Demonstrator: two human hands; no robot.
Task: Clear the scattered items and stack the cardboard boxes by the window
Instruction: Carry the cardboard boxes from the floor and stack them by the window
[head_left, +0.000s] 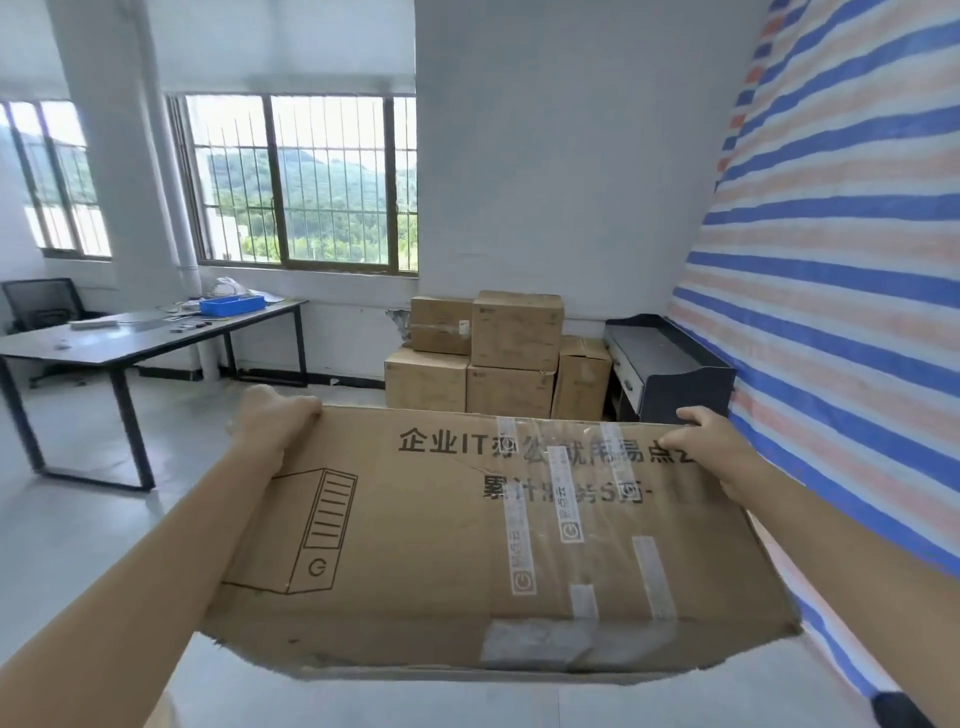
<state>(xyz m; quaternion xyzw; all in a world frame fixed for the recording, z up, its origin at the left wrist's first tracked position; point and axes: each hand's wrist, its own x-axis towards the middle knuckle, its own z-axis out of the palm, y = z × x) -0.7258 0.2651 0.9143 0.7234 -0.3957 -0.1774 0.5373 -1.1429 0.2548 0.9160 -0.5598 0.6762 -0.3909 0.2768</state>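
Note:
A large brown cardboard box (415, 530) with black printed characters and strips of clear tape fills the lower middle of the view, held up off the floor. My left hand (270, 421) grips its far left corner, fingers curled over the edge. My right hand (711, 441) grips the far right edge the same way. Ahead, below the barred window (306, 182), stands a stack of cardboard boxes (498, 353), two on top of three, against the white wall.
A dark desk (130, 338) with a blue tray (231, 304) and small items stands at the left, a black office chair (44, 306) behind it. A dark low cabinet (670, 369) sits right of the stack. A striped tarp (831, 260) covers the right wall.

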